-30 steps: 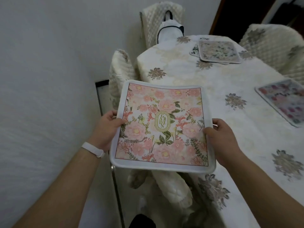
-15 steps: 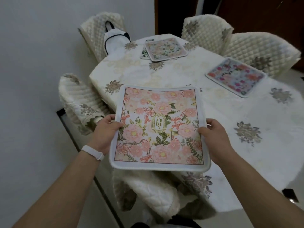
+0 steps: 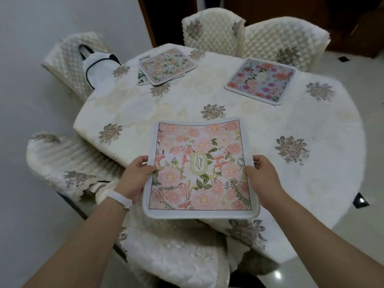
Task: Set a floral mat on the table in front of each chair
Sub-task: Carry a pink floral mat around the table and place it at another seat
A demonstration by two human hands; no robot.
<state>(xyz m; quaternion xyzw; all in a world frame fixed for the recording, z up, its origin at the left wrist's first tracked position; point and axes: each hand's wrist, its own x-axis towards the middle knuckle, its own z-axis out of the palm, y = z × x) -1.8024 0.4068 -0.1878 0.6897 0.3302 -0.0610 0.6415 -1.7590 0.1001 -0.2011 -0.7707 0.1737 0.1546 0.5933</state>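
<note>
I hold a pink floral mat [image 3: 199,169] with a white border and a "GARDEN" oval flat over the near edge of the table [image 3: 311,183]. My left hand [image 3: 136,176] grips its left edge, thumb on top. My right hand [image 3: 261,175] grips its right edge the same way. A blue and red floral mat [image 3: 261,80] lies at the far right before a quilted chair [image 3: 284,38]. A small stack of pale floral mats [image 3: 166,66] lies at the far side. A quilted chair [image 3: 176,256] stands just below the held mat.
The table wears a cream cloth with embroidered grey flowers. Quilted chairs stand at the left [image 3: 68,161], far left [image 3: 66,61] and far middle [image 3: 212,28]. A white bag with dark trim [image 3: 97,65] sits on the far left chair. A wall runs along the left.
My view has swung right and over the table. The pink mat, held in both hands, has moved from beside the table's edge to above its near edge.
</note>
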